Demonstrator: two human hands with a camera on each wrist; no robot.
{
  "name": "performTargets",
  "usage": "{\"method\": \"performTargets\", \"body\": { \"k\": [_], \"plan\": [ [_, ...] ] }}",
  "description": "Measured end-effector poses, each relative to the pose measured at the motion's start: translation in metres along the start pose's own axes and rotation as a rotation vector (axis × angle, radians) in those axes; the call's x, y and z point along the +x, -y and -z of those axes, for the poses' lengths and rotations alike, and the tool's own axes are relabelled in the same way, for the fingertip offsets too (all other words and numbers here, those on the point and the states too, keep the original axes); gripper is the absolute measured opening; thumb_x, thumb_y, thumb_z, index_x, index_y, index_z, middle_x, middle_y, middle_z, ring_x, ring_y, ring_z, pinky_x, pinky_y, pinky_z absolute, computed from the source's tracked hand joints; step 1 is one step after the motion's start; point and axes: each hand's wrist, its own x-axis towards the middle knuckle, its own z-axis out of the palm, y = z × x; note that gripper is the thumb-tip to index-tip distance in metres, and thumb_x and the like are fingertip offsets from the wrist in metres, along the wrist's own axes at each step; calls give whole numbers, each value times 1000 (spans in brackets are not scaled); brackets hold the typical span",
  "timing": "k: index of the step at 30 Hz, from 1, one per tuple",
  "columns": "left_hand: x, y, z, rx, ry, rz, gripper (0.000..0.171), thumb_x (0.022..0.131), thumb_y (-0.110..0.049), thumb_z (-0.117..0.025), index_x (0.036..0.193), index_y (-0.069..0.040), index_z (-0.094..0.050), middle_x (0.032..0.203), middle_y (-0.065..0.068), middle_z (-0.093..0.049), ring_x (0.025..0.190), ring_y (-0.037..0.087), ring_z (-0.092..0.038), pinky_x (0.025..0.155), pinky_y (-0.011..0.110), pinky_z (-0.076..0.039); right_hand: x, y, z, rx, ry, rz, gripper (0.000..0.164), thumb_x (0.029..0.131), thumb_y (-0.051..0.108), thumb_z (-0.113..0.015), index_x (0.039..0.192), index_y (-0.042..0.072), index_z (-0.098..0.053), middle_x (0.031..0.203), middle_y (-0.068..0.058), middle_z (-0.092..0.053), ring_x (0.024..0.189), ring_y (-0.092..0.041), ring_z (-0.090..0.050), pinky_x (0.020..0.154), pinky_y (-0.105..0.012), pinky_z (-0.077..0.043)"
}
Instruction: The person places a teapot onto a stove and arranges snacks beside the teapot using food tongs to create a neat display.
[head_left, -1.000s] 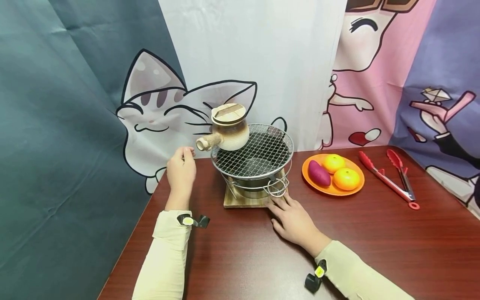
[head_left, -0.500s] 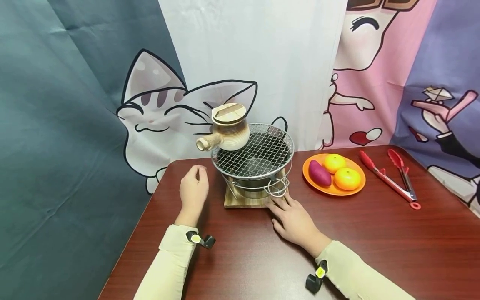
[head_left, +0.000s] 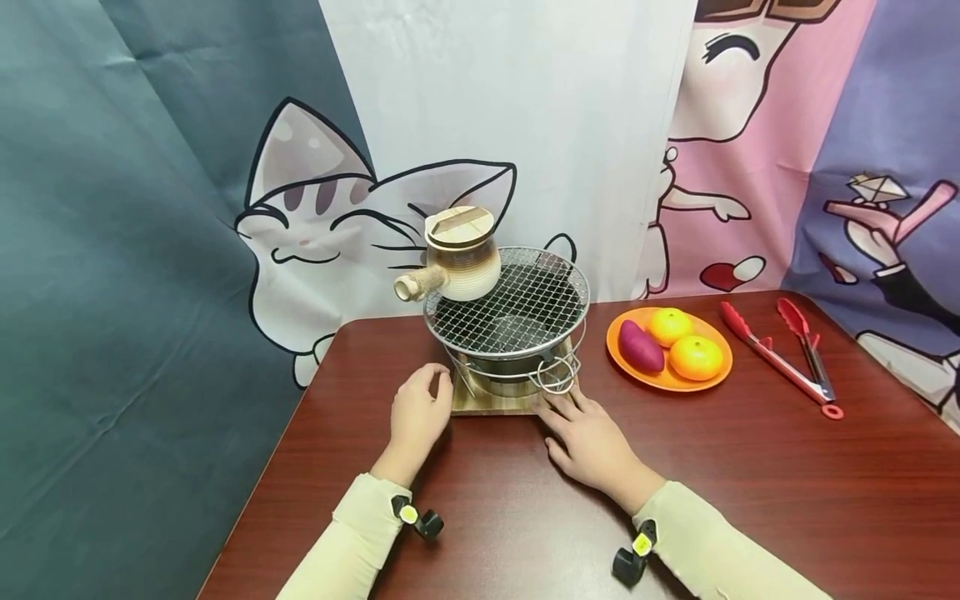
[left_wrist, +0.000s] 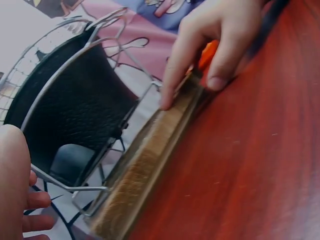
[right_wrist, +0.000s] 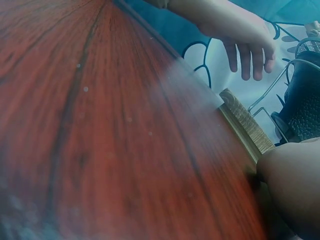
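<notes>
Around me the light is bright and even, and in the head view the cloth (head_left: 525,100) looks nearly white in its middle. On the table (head_left: 495,533) lies a pale glare, between the forearms. Soft shadows fall close to the left hand (head_left: 420,412) and the right hand (head_left: 592,442). This view is rather sharp. The left wrist view is softer: the right hand is a little blurred there, and the upper left corner is pale. The right wrist view has a bluish tint, a milky reflection on the table, and darkness near the lower right.
</notes>
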Motion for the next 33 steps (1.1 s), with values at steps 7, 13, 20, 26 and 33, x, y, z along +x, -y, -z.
{"method": "performTargets", "body": {
  "k": [7,13,20,26,33],
  "plan": [
    [-11,-5,-12,63,7,-100,15,93,-20,-60,99,-13,-72,93,2,-72,88,29,-69,70,51,-54,-1,-1,-1,-10,-10,2,51,84,27,-73,133,12,-67,137,-14,-61,130,-52,-49,98,-60,-47],
    [-18,-9,-22,120,-15,-238,12,91,-20,-61,94,-15,-72,89,1,-72,81,26,-67,66,48,-54,-1,-2,1,-5,-6,-6,52,84,29,-73,133,13,-67,138,-14,-61,131,-52,-48,100,-60,-46],
    [-28,-15,-31,108,2,-315,16,91,-19,-61,95,-17,-76,92,-3,-72,86,23,-67,70,45,-54,-1,-1,1,-4,-15,10,55,82,28,-75,134,12,-66,137,-15,-62,130,-53,-49,99,-60,-46],
    [-36,-19,-38,127,-3,-379,18,90,-19,-62,99,-17,-76,96,-2,-72,91,24,-65,75,44,-52,-1,0,-1,-8,-1,8,57,83,29,-74,137,14,-65,138,-14,-61,131,-52,-49,100,-59,-46],
    [-40,-23,-46,155,53,-453,20,88,-19,-65,104,-16,-76,102,3,-69,97,26,-63,81,46,-51,-1,0,2,-10,-12,14,56,82,27,-75,135,12,-66,137,-14,-61,129,-52,-50,99,-59,-47]
  ]
}}
